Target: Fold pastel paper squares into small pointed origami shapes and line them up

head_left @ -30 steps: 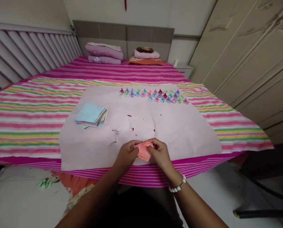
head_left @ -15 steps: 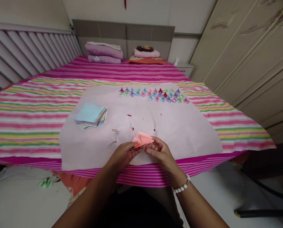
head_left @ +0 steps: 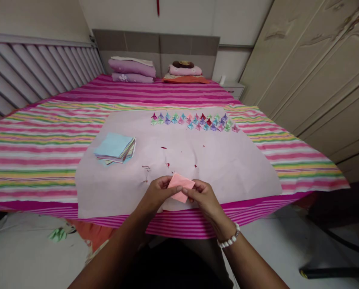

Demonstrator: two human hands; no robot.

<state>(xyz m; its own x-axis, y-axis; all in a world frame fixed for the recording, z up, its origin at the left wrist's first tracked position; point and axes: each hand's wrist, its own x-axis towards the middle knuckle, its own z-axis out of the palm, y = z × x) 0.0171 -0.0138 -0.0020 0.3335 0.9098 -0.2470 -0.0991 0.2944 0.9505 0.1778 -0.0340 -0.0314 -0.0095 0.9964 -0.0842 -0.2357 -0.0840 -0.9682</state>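
Note:
A small folded pink paper is pinched between both my hands, just above the near edge of a large pale pink sheet spread on the bed. My left hand grips its left side with thumb and fingers closed. My right hand holds its right side the same way; a white bead bracelet sits on that wrist. A stack of coloured paper squares, light blue on top, lies to the left. Several small folded paper shapes in mixed colours stand in rows at the sheet's far edge.
The bed carries a pink, yellow and green striped cover. Pillows lie at the headboard. A cream wardrobe stands to the right, a slatted rail to the left. Green paper scraps lie on the floor at lower left.
The pink paper has been turned and lowered from a raised, pointed pose to a flatter diamond facing me. Both hands stayed on it near the sheet's front edge.

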